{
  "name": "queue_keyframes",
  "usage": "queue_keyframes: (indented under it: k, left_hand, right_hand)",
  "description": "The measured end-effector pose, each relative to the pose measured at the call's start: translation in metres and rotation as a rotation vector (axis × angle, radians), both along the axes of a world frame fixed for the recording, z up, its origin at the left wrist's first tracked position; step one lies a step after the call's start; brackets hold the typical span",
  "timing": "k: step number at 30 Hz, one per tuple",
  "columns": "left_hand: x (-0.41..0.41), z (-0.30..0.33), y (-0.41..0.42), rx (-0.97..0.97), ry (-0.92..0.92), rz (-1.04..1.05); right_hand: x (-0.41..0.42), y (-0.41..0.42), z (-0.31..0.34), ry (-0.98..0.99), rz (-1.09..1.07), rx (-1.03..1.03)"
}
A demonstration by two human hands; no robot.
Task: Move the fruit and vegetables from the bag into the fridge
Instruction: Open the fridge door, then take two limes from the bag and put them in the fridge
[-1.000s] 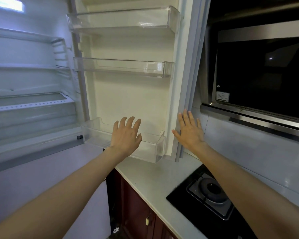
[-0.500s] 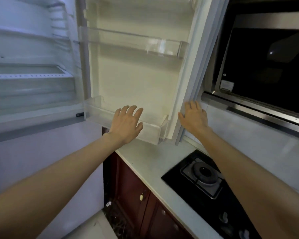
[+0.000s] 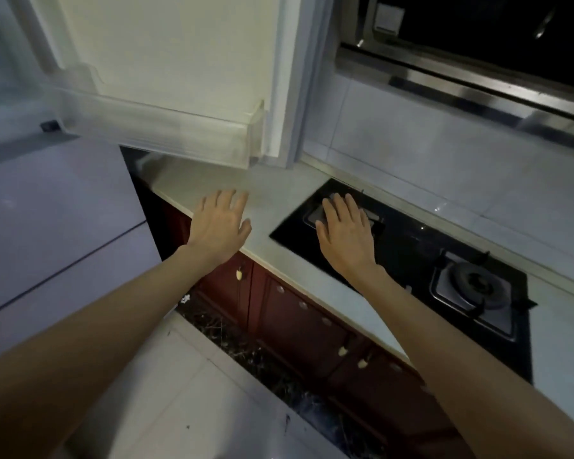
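While the fridge door (image 3: 186, 48) stands open, both hands (left hand (image 3: 217, 228), right hand (image 3: 345, 235)) have a spread, empty grip; no bag visible, so all produce remains.

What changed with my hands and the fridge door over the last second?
Both hands came down from the open fridge door: the left hand now sits over the countertop, the right hand over the stove. The view tilted down. Both hands stay open and empty; the door stays open.

Fridge door (image 3: 179, 44) cut off at the top edge; near burner (image 3: 375, 215) mostly hidden behind right hand (image 3: 347, 236)
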State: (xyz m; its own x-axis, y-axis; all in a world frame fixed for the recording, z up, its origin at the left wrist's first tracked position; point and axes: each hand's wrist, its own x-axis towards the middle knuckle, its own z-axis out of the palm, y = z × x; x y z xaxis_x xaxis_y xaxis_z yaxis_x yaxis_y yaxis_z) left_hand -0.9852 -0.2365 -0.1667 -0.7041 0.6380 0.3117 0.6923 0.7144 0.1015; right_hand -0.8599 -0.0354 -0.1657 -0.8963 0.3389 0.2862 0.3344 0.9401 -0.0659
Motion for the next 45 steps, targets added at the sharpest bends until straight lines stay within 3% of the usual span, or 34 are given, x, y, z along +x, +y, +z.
queue_keyframes:
  k: [8, 16, 29, 45]
  left_hand:
    - [0.099, -0.019, 0.05, -0.092, -0.004, -0.116]
    - [0.256, -0.024, 0.163, -0.065, 0.004, -0.328]
    - [0.524, -0.037, 0.342, -0.084, -0.037, -0.895]
    - [0.767, -0.06, 0.559, -0.08, -0.089, -1.323]
  right_hand:
    - [0.139, 0.034, -0.032, -0.022, -0.191, -0.106]
    - [0.332, 0.094, -0.043, -0.002, -0.424, -0.115]
    - [0.627, 0.147, -0.056, 0.045, -0.976, -0.16]
    - [0.847, 0.268, -0.056, 0.038, -1.414, -0.088]
